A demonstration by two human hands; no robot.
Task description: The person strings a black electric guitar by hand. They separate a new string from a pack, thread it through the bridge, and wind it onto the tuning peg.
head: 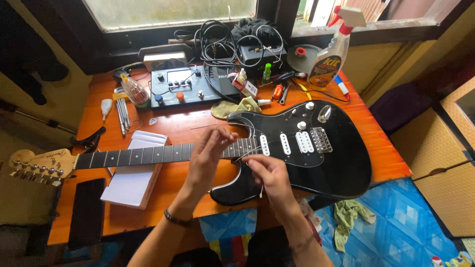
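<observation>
A black electric guitar (pixel 326 163) with a white-pickup black pickguard lies flat on an orange wooden table (pixel 163 198), its neck pointing left to a pale headstock (pixel 37 165). My left hand (pixel 208 155) hovers over the neck where it meets the body, fingers pinched on a thin guitar string. My right hand (pixel 269 178) is just in front of the neck pickup, fingers closed on the same thin string, a small pale end hanging below it.
The neck rests on a white box (pixel 133 175). A dark phone (pixel 86 212) lies at the front left. A black pedal unit (pixel 180 86), cables (pixel 222 42), screwdrivers, a spray bottle (pixel 329 52) and a yellow cloth (pixel 237 108) crowd the back.
</observation>
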